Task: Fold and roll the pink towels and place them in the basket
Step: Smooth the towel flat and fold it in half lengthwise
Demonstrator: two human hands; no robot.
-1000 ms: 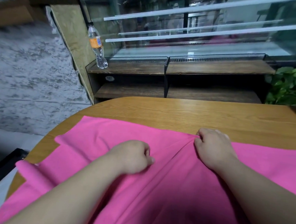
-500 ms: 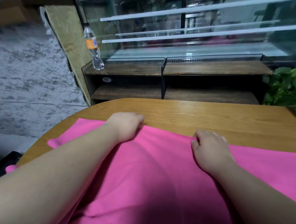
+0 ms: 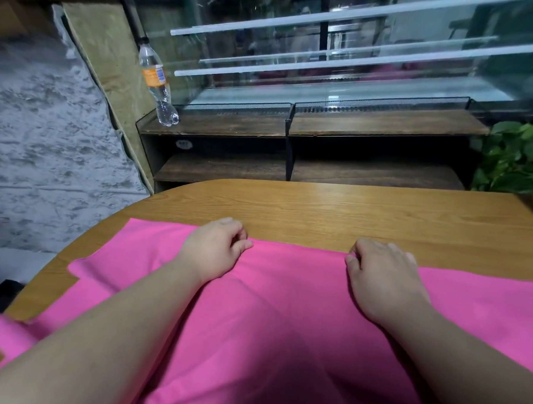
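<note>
A pink towel (image 3: 284, 311) lies spread flat over the near half of a wooden surface (image 3: 320, 211) with a rounded left end. It runs from the near edge to about the middle, and its far hem runs roughly parallel to the far edge of the surface. Both forearms reach out over the cloth from the near side.

The left hand (image 3: 214, 251) sits at the far hem, left of centre. Its fingers are curled down over the edge of the cloth and the thumb lies on top, so its grip is clenched on the hem. The right hand (image 3: 381, 279) sits at the same hem, right of centre and well apart from the left. Its knuckles are up and its fingers are tucked over the edge, so it too pinches the cloth. Between the two hands the hem runs nearly straight.

Towards the left end of the surface a lower pink layer sticks out beyond the upper one, and at the near left corner a bunched pink fold hangs just past the edge. Whether these belong to the same towel or to another, I cannot tell.

Beyond the far edge stands a glass display case (image 3: 328, 50) with a dark wooden shelf (image 3: 386, 124) along its front. A clear plastic bottle (image 3: 157, 81) with an orange label stands upright at the left end of that shelf. A leafy green plant (image 3: 508, 152) grows beyond the far right corner, and a rough grey wall (image 3: 39, 143) fills the left side.
</note>
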